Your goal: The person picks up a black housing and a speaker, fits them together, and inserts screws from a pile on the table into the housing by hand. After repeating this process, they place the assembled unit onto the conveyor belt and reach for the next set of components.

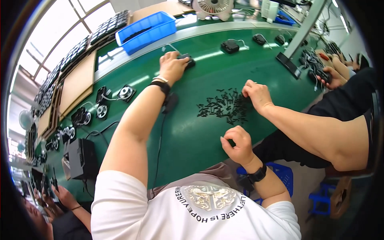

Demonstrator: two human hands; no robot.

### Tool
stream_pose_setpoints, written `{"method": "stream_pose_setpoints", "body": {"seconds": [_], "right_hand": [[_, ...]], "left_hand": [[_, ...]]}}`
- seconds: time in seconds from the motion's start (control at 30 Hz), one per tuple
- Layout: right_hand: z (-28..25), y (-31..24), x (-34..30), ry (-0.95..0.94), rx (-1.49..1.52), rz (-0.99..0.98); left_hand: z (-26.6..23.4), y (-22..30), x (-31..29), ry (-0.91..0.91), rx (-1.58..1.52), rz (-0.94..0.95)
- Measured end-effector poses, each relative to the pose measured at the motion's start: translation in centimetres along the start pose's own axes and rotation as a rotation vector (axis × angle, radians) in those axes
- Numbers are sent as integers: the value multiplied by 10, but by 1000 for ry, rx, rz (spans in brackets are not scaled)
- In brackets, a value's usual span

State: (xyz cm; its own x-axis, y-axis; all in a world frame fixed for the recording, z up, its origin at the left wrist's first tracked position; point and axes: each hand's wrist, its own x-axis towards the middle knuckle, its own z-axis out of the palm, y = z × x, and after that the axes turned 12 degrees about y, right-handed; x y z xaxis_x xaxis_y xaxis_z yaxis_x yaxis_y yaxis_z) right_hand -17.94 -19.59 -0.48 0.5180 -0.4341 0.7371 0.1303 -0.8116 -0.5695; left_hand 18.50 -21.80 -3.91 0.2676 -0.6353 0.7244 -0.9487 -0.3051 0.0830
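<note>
Left hand (173, 68) on a black block (189, 61) toward the green table (192, 138)'s far side, right hand (240, 147) kinda curled near scattered little black pieces (218, 108), can't tell if either's gripping

Far left on a green table (192, 134), a blue bin (151, 41) with dark contents, a pale fan (215, 6) to the right of it and a white unit (269, 11) farther right. Along the left side, brown boards (78, 88) beside stacked black trays (110, 28), in front of a bright window (54, 38). Nearer on the left, round speakers (126, 93) with pale leads, and a black box (82, 158). Far right, a grey post (306, 30) on a dark foot. Near right, below table height, a perforated blue basket (285, 174), partly hidden, and a blue stool (321, 198).
</note>
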Motion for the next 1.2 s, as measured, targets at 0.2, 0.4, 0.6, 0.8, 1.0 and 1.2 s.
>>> {"method": "stream_pose_setpoints", "body": {"seconds": [0.2, 0.4, 0.6, 0.8, 1.0, 1.2], "right_hand": [[6, -1, 0, -34, -17, -16], [6, 0, -10, -74, -23, 5], [8, 1, -11, -137, -68, 26], [6, -8, -2, -226, -15, 131], [44, -45, 53, -366, 106, 20], [220, -72, 121, -657, 101, -125]], "left_hand": [[-13, 5, 7, -141, 169, 123], [-8, 35, 25, -286, 206, 31], [-40, 30, 21, -298, 28, -161], [-125, -26, -38, -46, -67, -339], [-208, -128, -118, 43, 182, -928], [-242, -183, -141, 49, 337, -1355]]}}
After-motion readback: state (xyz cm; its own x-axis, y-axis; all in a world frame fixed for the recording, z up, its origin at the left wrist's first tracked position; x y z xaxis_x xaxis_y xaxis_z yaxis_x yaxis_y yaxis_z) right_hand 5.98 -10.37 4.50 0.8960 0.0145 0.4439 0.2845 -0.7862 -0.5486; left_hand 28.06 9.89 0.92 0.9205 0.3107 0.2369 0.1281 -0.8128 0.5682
